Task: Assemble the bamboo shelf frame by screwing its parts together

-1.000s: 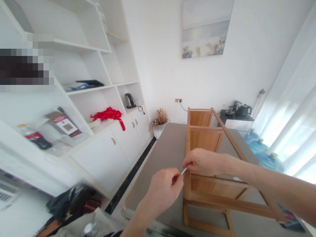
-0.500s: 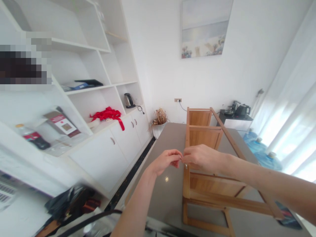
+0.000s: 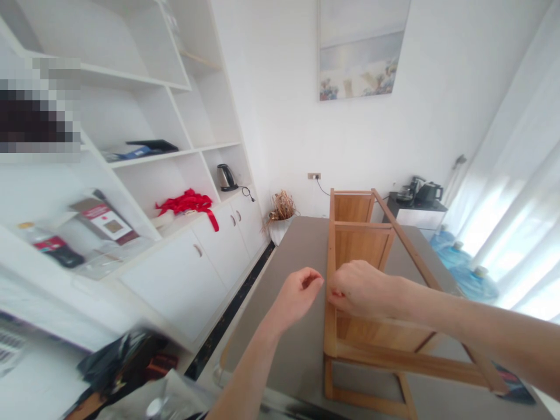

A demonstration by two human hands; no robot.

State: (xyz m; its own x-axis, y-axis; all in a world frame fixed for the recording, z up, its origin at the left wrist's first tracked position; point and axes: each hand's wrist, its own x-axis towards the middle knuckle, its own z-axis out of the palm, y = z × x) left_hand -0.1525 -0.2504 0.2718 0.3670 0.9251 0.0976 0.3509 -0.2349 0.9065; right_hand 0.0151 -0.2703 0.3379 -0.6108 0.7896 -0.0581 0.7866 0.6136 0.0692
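Your right hand curled its fingertips on the near post of the wooden shelf frame, which lay sideways on the grey worktop. Your left hand hovered half curled just beside it. I couldn't tell whether either pinched anything. A sideways push could have slid the frame across that smooth top toward the edge by the white cabinets.

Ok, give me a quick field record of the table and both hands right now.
Surface: grey tabletop
Object: light wooden frame, lying on the tabletop
Right hand: on the frame's near left post, fingers at its edge; grip unclear
Left hand: just left of that post, fingers curled; contents hidden
Background: red ribbon on white cabinet
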